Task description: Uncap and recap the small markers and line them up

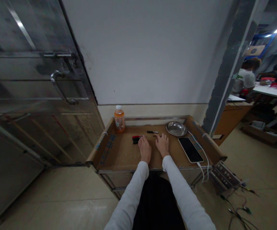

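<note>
Two hands in white sleeves reach over a cardboard-lined cart top. My left hand (145, 149) is low over the board, with its fingertips at the right end of a small group of red and black pieces (136, 139); these look like little clips or connectors, too small to name surely. Its fingers are stretched forward and slightly bent. To the right, my right hand (162, 145) has its fingers apart, the index finger reaching left. Just beyond it lies a slim black piece with a pale end (152, 132). A small dark bit near the right index fingertip is hard to make out.
On the cart top (119, 156) stand an orange drink bottle (119, 119) and a round metal dish (176, 128). A phone (190, 149) lies right with a white cable (204, 148). Beside the cart are a metal door (33, 80) and a floor device (225, 177). People sit far right.
</note>
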A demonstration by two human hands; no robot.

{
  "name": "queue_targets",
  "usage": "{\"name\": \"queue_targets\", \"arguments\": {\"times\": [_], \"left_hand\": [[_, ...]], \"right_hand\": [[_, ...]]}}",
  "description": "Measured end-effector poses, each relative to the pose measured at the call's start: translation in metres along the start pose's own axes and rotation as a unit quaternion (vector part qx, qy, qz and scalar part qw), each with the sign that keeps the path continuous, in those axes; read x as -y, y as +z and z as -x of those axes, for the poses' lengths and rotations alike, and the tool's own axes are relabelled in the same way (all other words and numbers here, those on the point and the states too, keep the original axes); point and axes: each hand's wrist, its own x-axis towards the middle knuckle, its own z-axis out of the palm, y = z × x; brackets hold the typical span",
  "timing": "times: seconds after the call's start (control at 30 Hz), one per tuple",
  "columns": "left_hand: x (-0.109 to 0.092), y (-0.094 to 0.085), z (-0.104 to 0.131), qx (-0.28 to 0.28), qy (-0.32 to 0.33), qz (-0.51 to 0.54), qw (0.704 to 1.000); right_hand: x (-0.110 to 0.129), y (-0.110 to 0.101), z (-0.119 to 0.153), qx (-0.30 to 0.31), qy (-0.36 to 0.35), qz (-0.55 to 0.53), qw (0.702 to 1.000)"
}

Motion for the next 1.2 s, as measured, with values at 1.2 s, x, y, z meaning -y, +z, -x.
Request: {"name": "queue_targets", "arguments": {"times": [1.2], "left_hand": [[-0.012, 0.022, -0.021, 0.081, 0.161, 0.165, 0.97]], "right_hand": [[-0.001, -0.003, 0.017, 0.019, -0.034, 0.031, 0.999]]}}
